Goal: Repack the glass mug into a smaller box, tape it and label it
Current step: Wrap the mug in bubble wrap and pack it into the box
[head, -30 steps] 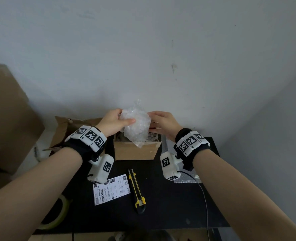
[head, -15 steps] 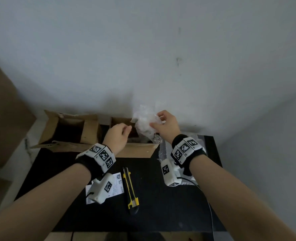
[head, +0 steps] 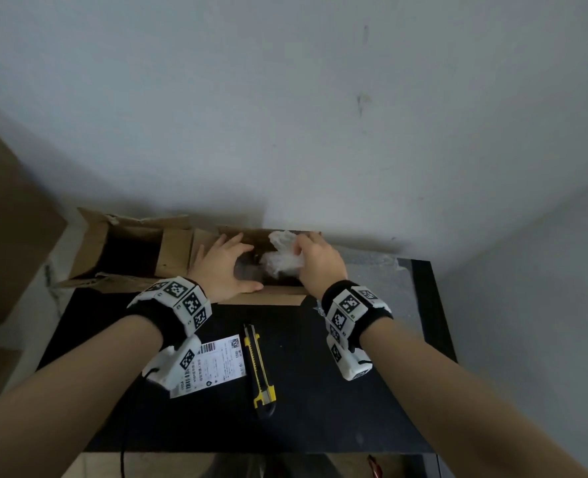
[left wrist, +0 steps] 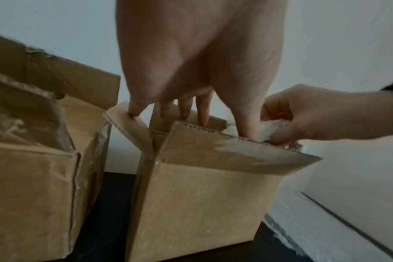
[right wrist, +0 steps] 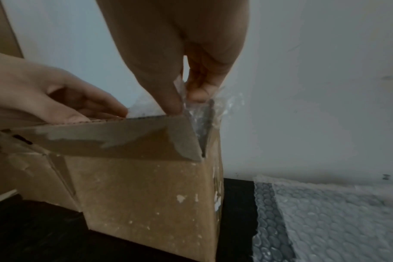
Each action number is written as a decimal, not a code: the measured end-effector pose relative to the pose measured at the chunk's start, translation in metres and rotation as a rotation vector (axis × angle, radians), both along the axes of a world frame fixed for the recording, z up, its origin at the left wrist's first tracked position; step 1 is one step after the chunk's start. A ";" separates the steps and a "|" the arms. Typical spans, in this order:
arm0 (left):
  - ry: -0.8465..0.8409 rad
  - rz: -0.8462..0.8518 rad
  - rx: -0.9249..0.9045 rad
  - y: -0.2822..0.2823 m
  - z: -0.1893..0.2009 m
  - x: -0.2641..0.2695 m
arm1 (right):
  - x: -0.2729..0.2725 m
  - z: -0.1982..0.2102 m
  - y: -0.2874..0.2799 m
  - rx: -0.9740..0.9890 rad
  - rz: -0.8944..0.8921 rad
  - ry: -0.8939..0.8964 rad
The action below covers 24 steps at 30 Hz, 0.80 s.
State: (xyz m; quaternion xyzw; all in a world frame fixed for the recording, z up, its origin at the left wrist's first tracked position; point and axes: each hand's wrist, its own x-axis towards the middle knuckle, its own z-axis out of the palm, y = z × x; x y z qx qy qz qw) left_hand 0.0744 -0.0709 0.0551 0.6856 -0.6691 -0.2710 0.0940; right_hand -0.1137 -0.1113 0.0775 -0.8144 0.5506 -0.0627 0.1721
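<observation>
A small open cardboard box (head: 268,300) (left wrist: 204,200) (right wrist: 146,191) stands at the table's far edge. My right hand (head: 315,260) (left wrist: 307,113) (right wrist: 186,95) pinches a bubble-wrapped bundle (head: 282,258) (left wrist: 269,129) (right wrist: 204,113) and holds it in the box's mouth at its right side. The mug itself is hidden by the wrap. My left hand (head: 222,263) (left wrist: 180,109) (right wrist: 63,104) lies open with spread fingers over the box's left side, fingertips touching the left flap and reaching inside.
A larger torn open box (head: 127,253) (left wrist: 34,159) stands left of the small one. On the black table (head: 320,408) lie a shipping label (head: 216,363), a yellow utility knife (head: 260,367) and a sheet of bubble wrap (head: 372,274) (right wrist: 337,221) at right. A wall rises just behind.
My right hand has lowered the wrapped bundle from above the box into its mouth. My left hand let go of the bundle and moved down onto the box's left flap.
</observation>
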 end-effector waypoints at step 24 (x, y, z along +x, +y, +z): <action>-0.132 -0.256 0.211 -0.008 0.001 -0.024 | 0.033 -0.008 -0.001 0.541 0.007 0.229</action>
